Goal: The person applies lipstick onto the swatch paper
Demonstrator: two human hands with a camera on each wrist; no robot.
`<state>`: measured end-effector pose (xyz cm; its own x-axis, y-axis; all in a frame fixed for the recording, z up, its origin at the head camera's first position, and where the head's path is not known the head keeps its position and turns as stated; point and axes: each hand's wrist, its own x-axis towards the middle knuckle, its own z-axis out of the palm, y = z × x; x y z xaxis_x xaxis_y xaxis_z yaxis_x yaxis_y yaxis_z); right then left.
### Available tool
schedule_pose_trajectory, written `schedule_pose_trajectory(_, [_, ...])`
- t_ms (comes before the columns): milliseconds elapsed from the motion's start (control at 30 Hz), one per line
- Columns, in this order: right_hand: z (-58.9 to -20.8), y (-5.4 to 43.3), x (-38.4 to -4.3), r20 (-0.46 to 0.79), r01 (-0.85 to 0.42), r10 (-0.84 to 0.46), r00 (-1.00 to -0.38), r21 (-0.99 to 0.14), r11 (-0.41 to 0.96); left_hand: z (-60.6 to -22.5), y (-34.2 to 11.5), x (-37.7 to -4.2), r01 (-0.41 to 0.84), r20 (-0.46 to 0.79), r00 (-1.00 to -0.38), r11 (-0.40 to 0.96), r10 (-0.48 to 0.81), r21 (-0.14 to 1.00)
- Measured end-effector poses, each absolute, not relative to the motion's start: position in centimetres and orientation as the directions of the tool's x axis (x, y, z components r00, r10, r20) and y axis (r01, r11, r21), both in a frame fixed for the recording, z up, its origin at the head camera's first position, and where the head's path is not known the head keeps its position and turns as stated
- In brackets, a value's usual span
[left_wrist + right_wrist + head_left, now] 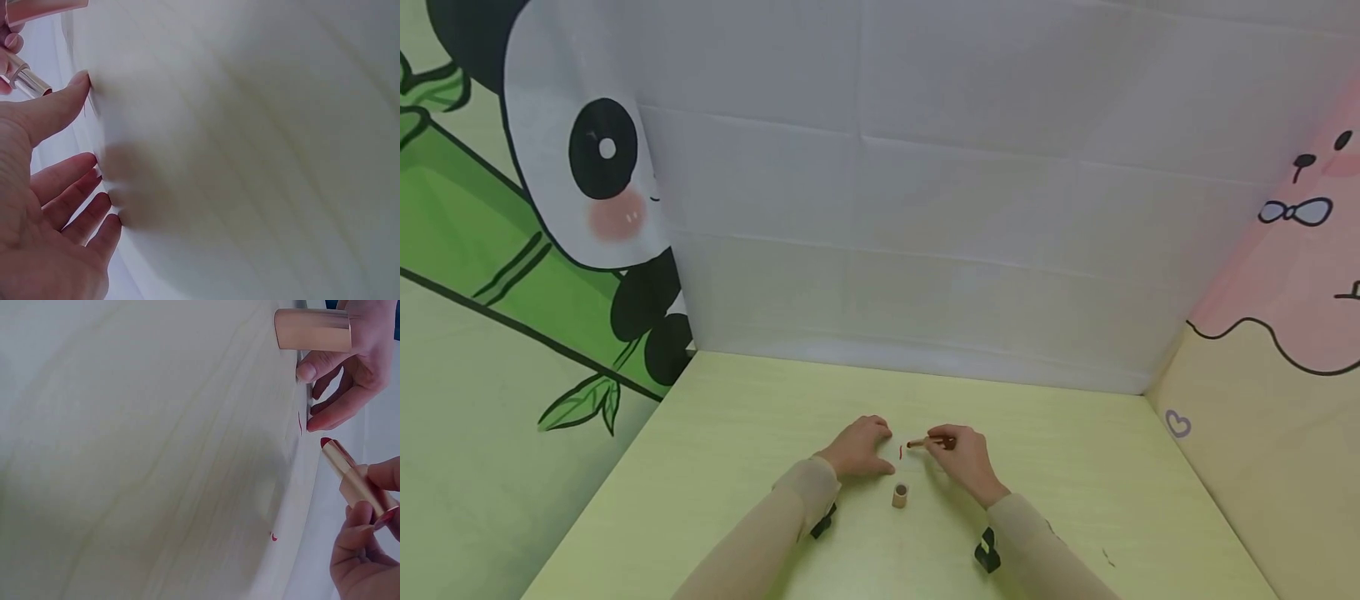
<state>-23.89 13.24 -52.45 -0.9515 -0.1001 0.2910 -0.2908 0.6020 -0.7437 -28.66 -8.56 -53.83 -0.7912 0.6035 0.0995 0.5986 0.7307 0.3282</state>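
My right hand point(967, 460) pinches an uncapped lipstick point(355, 480) with a rose-gold case and a red tip. The tip points left, just to the right of a short red stroke point(901, 452) on a thin pale sheet point(912, 464), whose edges are hard to make out. Across from it, my left hand point(857, 450) rests with thumb and fingers spread, fingertips touching down at the sheet's left side. Nearer to me, between both hands, the rose-gold lipstick cap point(900, 497) stands upright with its open end up.
The pale yellow wood-grain table point(760, 417) extends around the hands. A white curtain point(887, 250) closes off the back, with printed panels at left and right. In the right wrist view a small red mark point(274, 537) shows to one side of the stroke.
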Motion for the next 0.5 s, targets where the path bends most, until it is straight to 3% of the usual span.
schedule_pose_trajectory(200, [-52.4,13.2,-23.9,0.294,-0.285,-0.086,-0.952,-0.746,0.602,-54.1,-8.8,-28.8,0.598,0.110,-0.792,0.727,0.601,0.336])
schedule_pose_trajectory(500, [-52.4,13.4,-23.8,0.282,-0.265,-0.066,-0.957,-0.759,0.595,-53.0,-9.1,-27.9,0.582,0.120,-0.794,0.688,0.596,0.434])
